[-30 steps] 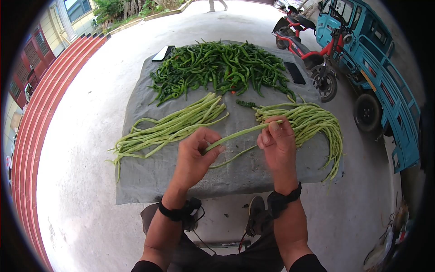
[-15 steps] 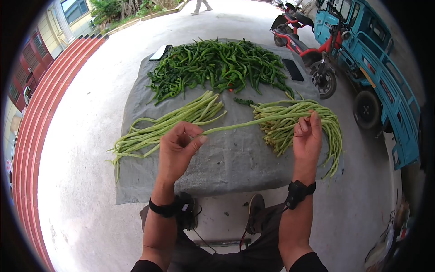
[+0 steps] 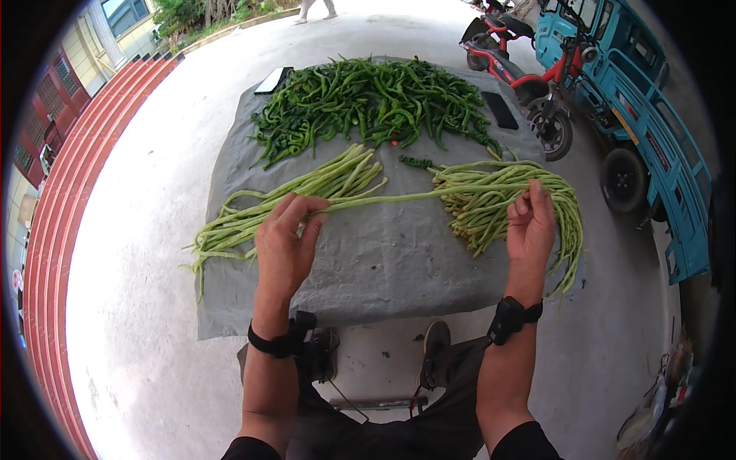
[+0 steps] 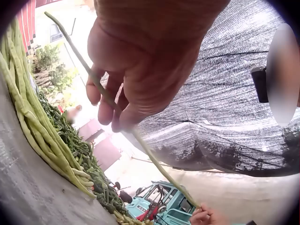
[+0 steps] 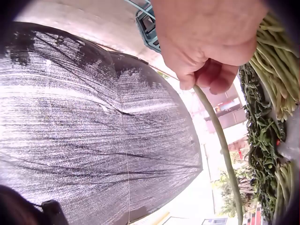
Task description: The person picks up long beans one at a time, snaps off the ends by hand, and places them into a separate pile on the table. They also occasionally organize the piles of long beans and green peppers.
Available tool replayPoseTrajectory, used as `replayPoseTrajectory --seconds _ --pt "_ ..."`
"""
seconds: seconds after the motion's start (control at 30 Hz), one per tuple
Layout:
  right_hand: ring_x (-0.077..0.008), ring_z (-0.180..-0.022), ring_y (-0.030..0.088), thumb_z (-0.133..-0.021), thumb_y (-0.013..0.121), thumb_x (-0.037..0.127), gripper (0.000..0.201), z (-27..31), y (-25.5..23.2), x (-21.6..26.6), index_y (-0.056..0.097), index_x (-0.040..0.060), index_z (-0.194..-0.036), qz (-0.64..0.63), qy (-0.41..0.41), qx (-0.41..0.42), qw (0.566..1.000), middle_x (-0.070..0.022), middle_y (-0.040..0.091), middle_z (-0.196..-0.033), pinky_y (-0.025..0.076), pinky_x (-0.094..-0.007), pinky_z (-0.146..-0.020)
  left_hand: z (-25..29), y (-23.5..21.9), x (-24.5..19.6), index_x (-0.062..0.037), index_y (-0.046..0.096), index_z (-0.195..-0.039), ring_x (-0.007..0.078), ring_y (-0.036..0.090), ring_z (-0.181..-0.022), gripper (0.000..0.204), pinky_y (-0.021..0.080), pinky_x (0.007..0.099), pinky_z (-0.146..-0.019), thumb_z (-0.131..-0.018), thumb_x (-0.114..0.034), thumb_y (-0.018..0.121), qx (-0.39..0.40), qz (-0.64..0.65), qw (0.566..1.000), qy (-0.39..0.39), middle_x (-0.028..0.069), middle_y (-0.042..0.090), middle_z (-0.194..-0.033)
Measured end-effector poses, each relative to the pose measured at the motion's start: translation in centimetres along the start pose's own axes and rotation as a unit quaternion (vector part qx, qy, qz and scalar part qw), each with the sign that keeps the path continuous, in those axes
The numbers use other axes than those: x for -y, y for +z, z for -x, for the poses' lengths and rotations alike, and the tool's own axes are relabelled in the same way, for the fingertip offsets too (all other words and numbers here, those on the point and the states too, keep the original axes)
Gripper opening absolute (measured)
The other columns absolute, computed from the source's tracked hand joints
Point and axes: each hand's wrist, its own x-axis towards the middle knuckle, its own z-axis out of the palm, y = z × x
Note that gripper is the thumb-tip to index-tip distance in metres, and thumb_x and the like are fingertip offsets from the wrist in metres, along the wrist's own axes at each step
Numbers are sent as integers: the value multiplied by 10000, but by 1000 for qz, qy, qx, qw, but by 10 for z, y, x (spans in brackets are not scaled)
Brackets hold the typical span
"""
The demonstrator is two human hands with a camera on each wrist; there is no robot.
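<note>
One long green bean [image 3: 399,198] stretches nearly level between the two hands, above the grey cloth [image 3: 383,284]. Its left part is pinched by the left hand [image 3: 285,241], and in the left wrist view the bean [image 4: 159,165] runs past the fingers on both sides. The right hand [image 3: 530,230] pinches the other end between thumb and fingertip, seen also in the right wrist view [image 5: 206,47]. Behind the left hand lies a bundle of long beans [image 3: 307,188]; a larger bundle [image 3: 479,203] lies behind and beside the right hand.
A wide heap of green peppers [image 3: 376,100] covers the cloth's far part, with a white-faced phone [image 3: 274,80] at its left and a dark phone [image 3: 500,110] at its right. Beyond stand a red scooter [image 3: 529,80], a blue cart [image 3: 652,130] and red steps [image 3: 92,153].
The hands have moved apart, the left one leftward and the right one rightward, with the bean now stretched out between them. A distant walking person has moved left.
</note>
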Motion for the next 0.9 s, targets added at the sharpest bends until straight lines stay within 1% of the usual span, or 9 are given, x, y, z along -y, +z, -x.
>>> replayPoseTrajectory --seconds 0.07,0.17,0.27,0.47,0.6,0.7,0.73,0.83,0.9 --pt "-76 -677 526 -1020 724 172 127 0 0 -2 690 73 -1094 24 3 -3 1000 21 600 -835 422 -272 -594 0 -1 4 -21 727 -1040 272 737 -910 151 549 363 -784 -891 4 724 0 -32 999 6 111 728 -993" --pt "-74 -664 526 -1021 724 175 104 2 2 -7 695 93 -1077 68 17 8 998 28 596 -818 419 -281 -586 1 0 13 -74 703 -1022 314 691 -804 164 526 412 -699 -867 -30 736 -32 -87 994 53 84 683 -914" --pt "-85 -609 544 -999 747 153 121 7 15 -11 656 95 -943 90 51 2 995 22 595 -771 459 -287 -537 4 -4 20 -88 696 -1001 330 681 -839 146 523 435 -724 -867 -41 733 -36 -118 992 5 82 684 -933" --pt "-71 -603 567 -994 746 145 100 18 31 -31 701 71 -1046 105 114 78 985 1 628 -785 493 -283 -526 5 -20 42 -102 682 -948 332 650 -971 146 507 456 -817 -844 -29 752 -63 -215 975 -10 81 661 -967" --pt "-69 -597 584 -997 733 134 117 26 47 -53 712 63 -1087 85 158 118 977 -35 684 -851 521 -279 -532 10 -41 53 -98 686 -939 316 633 -993 146 505 454 -812 -842 -10 750 -101 -280 954 -38 70 646 -999" --pt "-77 -606 603 -996 730 129 129 27 55 -76 707 61 -1104 74 185 134 971 -42 687 -852 534 -285 -537 13 -54 57 -91 694 -940 303 640 -1029 121 513 438 -815 -866 -5 737 -121 -306 941 -75 80 649 -995" --pt "-81 -613 612 -995 731 128 136 28 59 -83 704 61 -1111 72 191 131 970 -45 690 -856 542 -288 -541 14 -58 62 -94 698 -941 284 669 -929 94 521 428 -770 -887 -22 725 -135 -319 936 -58 74 661 -985" --pt "-95 -636 641 -993 729 124 151 28 66 -103 697 64 -1128 69 210 118 968 -55 703 -874 568 -298 -561 16 -64 68 -99 701 -949 273 693 -816 85 530 418 -732 -904 -27 699 -132 -305 936 -117 68 687 -976" --pt "-105 -657 661 -994 725 119 152 27 69 -115 694 67 -1134 66 225 106 966 -66 716 -893 586 -306 -581 16 -67 75 -88 696 -957 303 707 -837 92 531 436 -718 -891 -24 706 -139 -304 933 -132 72 699 -984"
